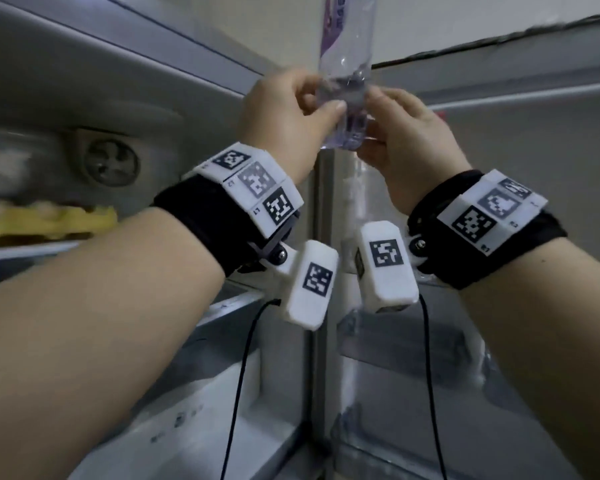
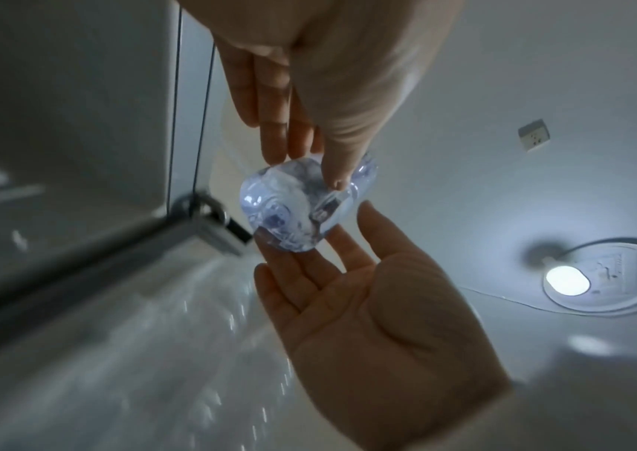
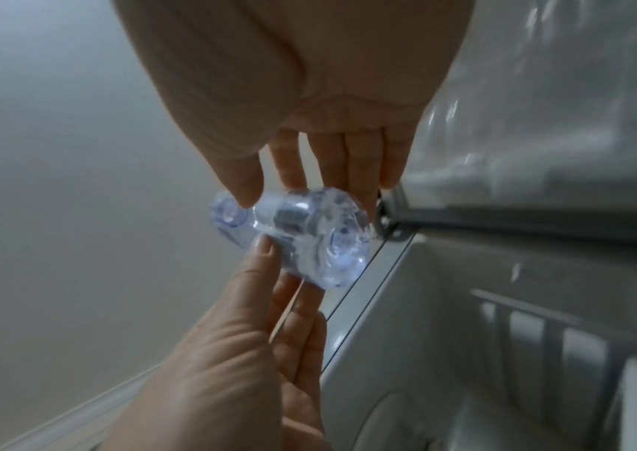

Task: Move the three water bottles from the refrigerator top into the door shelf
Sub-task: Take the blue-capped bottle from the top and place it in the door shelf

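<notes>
A clear water bottle (image 1: pixel 347 64) with a purple label stands upright high in the head view, and its top runs out of frame. My left hand (image 1: pixel 323 98) pinches its base from the left and my right hand (image 1: pixel 378 123) holds the base from the right. In the left wrist view the left hand (image 2: pixel 309 167) has its thumb on the bottle (image 2: pixel 301 207), and the right hand (image 2: pixel 328 244) lays its fingers against it. The right hand (image 3: pixel 305 195) pinches the bottle (image 3: pixel 301 238) in the right wrist view, with the left hand (image 3: pixel 281 268) below. The door shelf (image 1: pixel 395 344) lies beneath the hands.
The open refrigerator fills the left, with a yellow egg carton (image 1: pixel 49 220) on a shelf and a round vent (image 1: pixel 111 164) above it. The door with a rail (image 1: pixel 516 95) stands to the right. A ceiling lamp (image 2: pixel 567 277) glows overhead.
</notes>
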